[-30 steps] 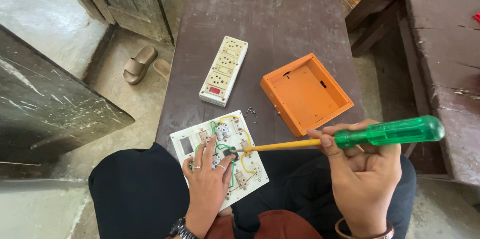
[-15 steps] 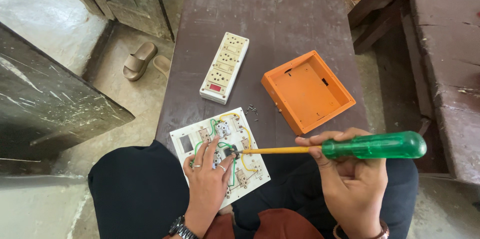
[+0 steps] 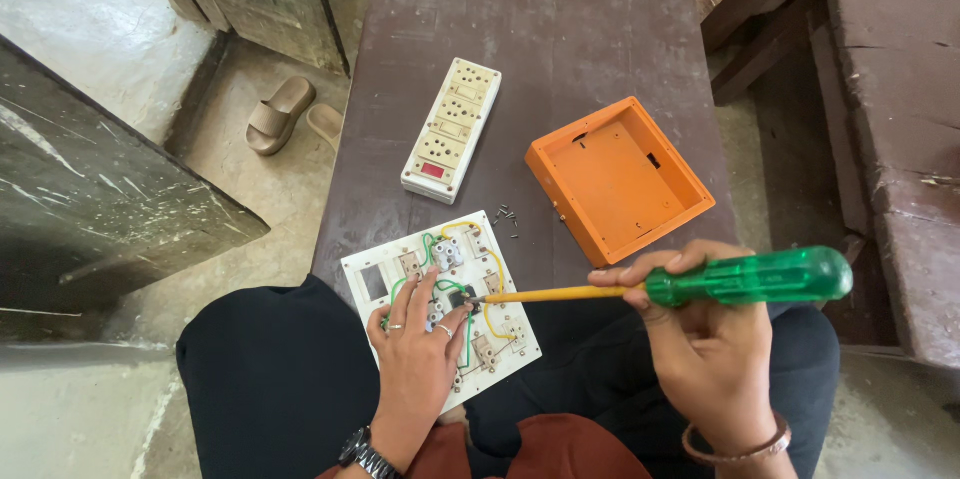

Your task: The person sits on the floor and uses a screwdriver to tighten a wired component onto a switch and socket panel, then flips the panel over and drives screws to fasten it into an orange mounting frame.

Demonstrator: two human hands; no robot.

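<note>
Switchboard plate (image 3: pixel 440 309), white, lies back-side up at the near end of the dark wooden bench (image 3: pixel 560 29), partly overhanging toward the person's lap, its green and yellow wiring (image 3: pixel 450 269) and small terminal blocks exposed. Left hand (image 3: pixel 420 359) rests flat on the plate, fingers spread and pressing on the wired middle of it, rings on two fingers, a wristwatch (image 3: pixel 362 456) at the wrist; it is open, not clasped around anything. Right hand (image 3: pixel 710 339) is closed around the green translucent handle of a screwdriver (image 3: pixel 700 284), thumb and fingers wrapped at the handle's front end, a bangle (image 3: pixel 735 449) on the wrist. The yellow shaft runs from the handle toward the plate, nearly level, and its tip meets a dark component near the plate's centre, just beside the left fingertips. Beyond the plate, farther up the bench, lies a cream extension board (image 3: pixel 452 129) with sockets and a red switch, set at a slant. To the right of the plate, just beside it, sits an orange plastic box (image 3: pixel 620 179), open side up and tilted on the bench surface. Between the plate and the orange box, a few small dark screws (image 3: pixel 505 216) lie loose. Off the bench, left of the plate and well apart on the floor, a pair of tan sandals (image 3: pixel 285 114) sits near a weathered door.
</note>
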